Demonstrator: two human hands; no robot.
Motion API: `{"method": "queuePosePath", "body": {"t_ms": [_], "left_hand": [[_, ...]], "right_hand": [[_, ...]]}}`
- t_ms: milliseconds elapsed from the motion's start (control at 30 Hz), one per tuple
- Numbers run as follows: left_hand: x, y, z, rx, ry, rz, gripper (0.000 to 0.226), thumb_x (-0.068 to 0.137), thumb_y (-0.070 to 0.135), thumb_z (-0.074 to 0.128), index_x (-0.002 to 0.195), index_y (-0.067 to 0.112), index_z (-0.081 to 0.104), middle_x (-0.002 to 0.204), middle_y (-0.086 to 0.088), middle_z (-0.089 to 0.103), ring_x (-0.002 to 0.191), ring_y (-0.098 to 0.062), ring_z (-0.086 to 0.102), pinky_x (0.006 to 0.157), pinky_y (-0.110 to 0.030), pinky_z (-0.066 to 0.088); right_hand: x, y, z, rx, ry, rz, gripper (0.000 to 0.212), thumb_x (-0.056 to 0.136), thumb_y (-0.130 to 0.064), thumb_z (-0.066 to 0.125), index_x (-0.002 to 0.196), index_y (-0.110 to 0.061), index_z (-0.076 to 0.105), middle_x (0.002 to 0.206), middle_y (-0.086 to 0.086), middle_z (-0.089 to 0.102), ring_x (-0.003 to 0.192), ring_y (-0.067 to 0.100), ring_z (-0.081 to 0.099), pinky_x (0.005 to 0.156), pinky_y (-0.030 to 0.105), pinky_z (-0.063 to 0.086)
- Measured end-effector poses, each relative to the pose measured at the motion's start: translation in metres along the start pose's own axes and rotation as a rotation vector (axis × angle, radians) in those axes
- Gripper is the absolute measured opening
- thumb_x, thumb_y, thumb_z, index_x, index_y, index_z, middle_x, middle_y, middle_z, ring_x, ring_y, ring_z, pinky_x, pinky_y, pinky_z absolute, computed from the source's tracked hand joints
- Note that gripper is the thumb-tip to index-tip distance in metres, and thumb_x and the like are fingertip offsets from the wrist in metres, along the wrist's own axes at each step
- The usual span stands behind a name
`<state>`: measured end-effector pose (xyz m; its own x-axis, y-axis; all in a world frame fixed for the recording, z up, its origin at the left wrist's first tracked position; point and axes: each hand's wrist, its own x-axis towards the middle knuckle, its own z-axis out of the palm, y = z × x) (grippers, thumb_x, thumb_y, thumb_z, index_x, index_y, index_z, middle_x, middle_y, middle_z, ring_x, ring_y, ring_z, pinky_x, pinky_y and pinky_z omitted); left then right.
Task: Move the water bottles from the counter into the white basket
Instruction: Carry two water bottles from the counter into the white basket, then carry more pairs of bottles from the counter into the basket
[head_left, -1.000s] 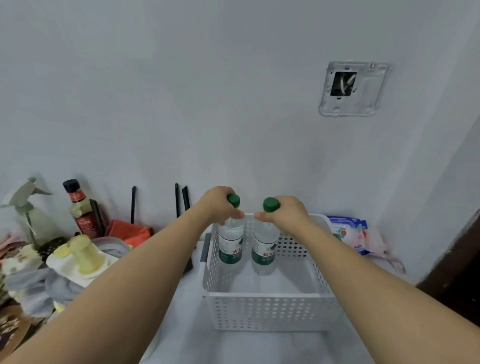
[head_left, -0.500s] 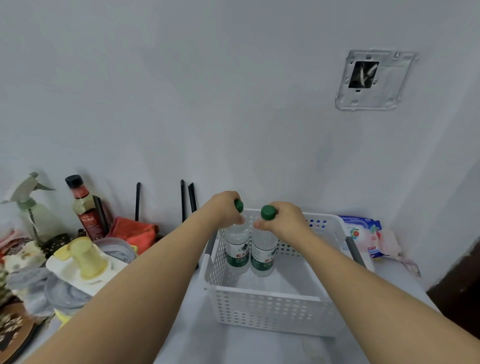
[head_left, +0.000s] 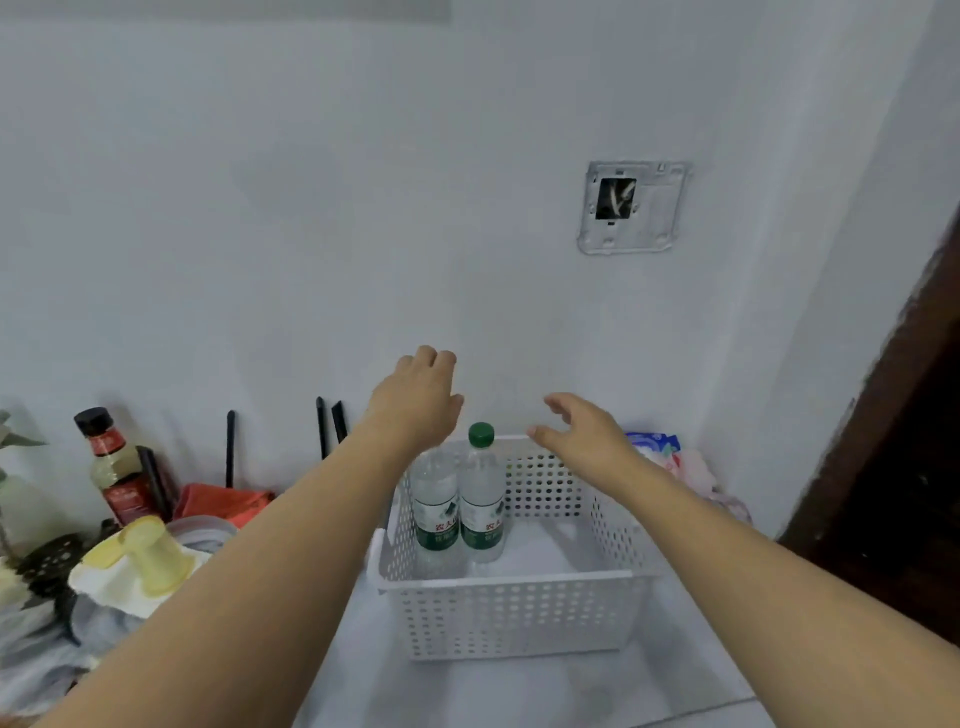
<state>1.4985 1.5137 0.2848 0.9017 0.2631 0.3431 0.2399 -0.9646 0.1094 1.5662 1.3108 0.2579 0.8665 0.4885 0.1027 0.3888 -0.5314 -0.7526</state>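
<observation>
— White perforated plastic comes first, nearest us: the front wall of the white basket (head_left: 519, 613) on the pale counter (head_left: 467, 691). Where do the bottles sit in it?

— Both in the back-left corner, upright and touching side by side. The left bottle (head_left: 435, 512) has its top hidden behind a wrist; the right bottle (head_left: 483, 499) shows its green cap (head_left: 481, 434) just above the rear rim.

— And the hands?

— Above and beyond them. The left hand (head_left: 415, 400) hangs over the left bottle, fingers loosely bent, holding nothing. The right hand (head_left: 582, 434) sits to the right of the green cap, fingers spread apart, also empty. Neither touches a bottle.

— So which way do the bottles lie from each hand?

— Straight below the left one; below and to the left of the right one. Their long axes run vertical, so any re-grip would come down onto the necks. The left hand is nearer.

— Anything left to move?

— I see no other water bottle on the counter. The dark-capped sauce bottle (head_left: 117, 467) far left is something else. I judge the task finished.
</observation>
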Motion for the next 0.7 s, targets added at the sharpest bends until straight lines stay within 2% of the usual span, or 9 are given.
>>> {"method": "queuePosePath", "body": {"t_ms": [133,300,467,567,700], "left_hand": [[0.013,0.044,-0.011,0.005,0.139,0.219,0.044,0.098,0.030,0.050,0.136,0.007,0.045,0.142,-0.012,0.046,0.127,-0.032,0.042,0.102,-0.042,0.039],[0.007,0.122,-0.011,-0.057,0.174,0.409,0.045,0.100,0.030,0.047,0.136,0.002,0.046,0.145,-0.017,0.043,0.133,-0.034,0.035,0.112,-0.041,0.023],[-0.006,0.205,-0.024,-0.060,0.190,0.591,0.045,0.102,0.030,0.044,0.135,0.000,0.046,0.143,-0.017,0.044,0.134,-0.035,0.035,0.113,-0.041,0.023],[-0.019,0.256,-0.033,-0.111,0.193,0.633,0.043,0.102,0.028,0.044,0.133,-0.001,0.047,0.141,-0.017,0.045,0.131,-0.035,0.038,0.112,-0.041,0.025],[-0.050,0.328,-0.042,-0.210,0.168,0.734,0.043,0.102,0.027,0.044,0.133,-0.002,0.048,0.141,-0.018,0.046,0.131,-0.034,0.039,0.113,-0.040,0.025]], "right_hand": [[-0.033,0.007,-0.053,-0.168,0.148,0.000,0.061,0.095,-0.034,0.055,0.147,-0.014,0.032,0.155,0.004,0.031,0.137,0.021,0.034,0.109,0.030,0.027],[-0.084,0.023,-0.117,-0.379,0.291,0.067,0.062,0.097,-0.028,0.050,0.149,-0.005,0.025,0.158,0.010,0.024,0.143,0.021,0.023,0.115,0.030,0.017],[-0.152,0.043,-0.174,-0.471,0.388,0.141,0.061,0.098,-0.028,0.047,0.148,-0.002,0.024,0.156,0.015,0.024,0.143,0.025,0.020,0.114,0.029,0.015],[-0.200,0.057,-0.208,-0.487,0.428,0.216,0.064,0.098,-0.031,0.046,0.151,-0.006,0.019,0.159,0.010,0.018,0.146,0.022,0.015,0.116,0.031,0.013],[-0.266,0.074,-0.251,-0.527,0.510,0.319,0.062,0.098,-0.029,0.046,0.151,-0.009,0.021,0.158,0.009,0.021,0.146,0.022,0.016,0.116,0.032,0.015]]}}
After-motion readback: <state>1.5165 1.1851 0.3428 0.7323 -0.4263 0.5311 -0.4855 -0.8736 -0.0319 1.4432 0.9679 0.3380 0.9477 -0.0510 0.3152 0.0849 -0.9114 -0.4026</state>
